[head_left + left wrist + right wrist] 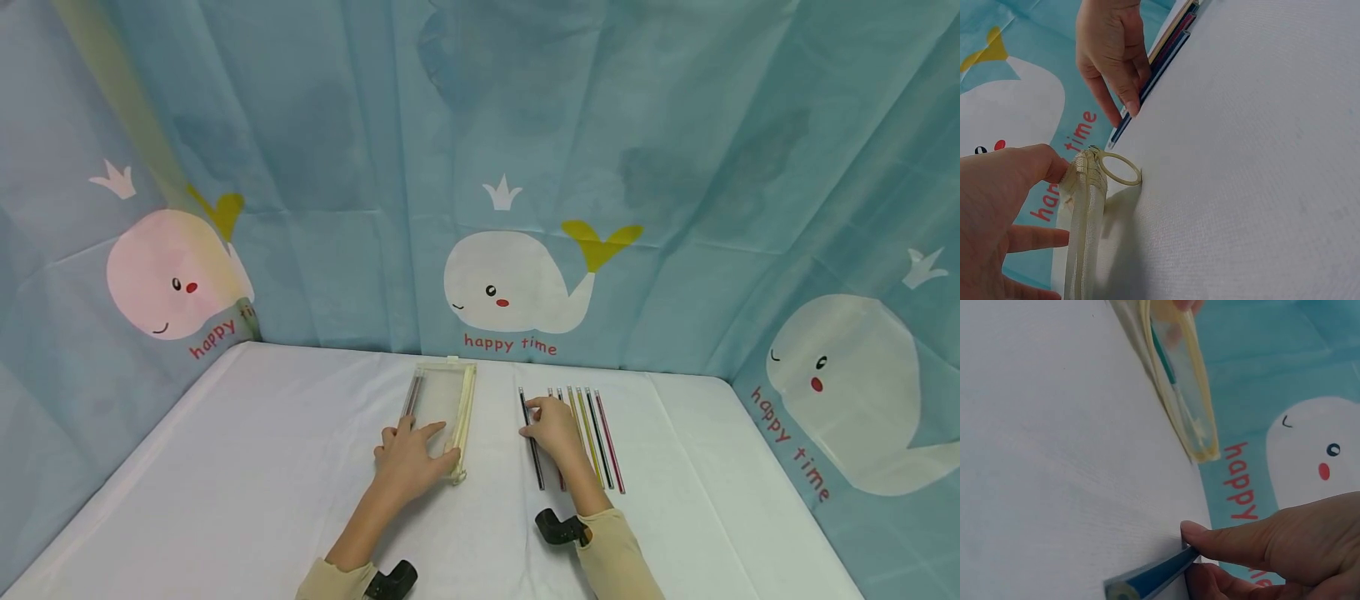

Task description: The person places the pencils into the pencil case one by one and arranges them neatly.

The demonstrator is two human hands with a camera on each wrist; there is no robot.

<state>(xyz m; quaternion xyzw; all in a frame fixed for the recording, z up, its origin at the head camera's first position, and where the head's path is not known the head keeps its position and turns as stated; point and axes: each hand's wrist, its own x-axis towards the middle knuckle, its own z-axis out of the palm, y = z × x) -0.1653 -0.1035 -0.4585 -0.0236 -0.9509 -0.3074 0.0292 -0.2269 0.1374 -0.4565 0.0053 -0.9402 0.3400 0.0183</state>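
My right hand (555, 428) pinches a dark blue pencil (532, 442) between thumb and fingers. In the right wrist view the blunt end of that pencil (1157, 575) points toward the camera. Beside it, partly under my right hand, several more pencils (606, 442) lie in a row. My left hand (408, 458) rests with spread fingers on a see-through mesh zipper pouch (442, 392). Its thumb touches the zipper edge near a ring pull (1121, 170). Inside the pouch, along its left side, lie pencils (412, 396); one shows a green part (1163, 353).
A white cloth (247, 467) covers the table. Behind it hangs a blue curtain (337, 275) printed with whales and lettering. Black camera mounts (558, 527) sit at both wrists, by the beige sleeves (618, 554).
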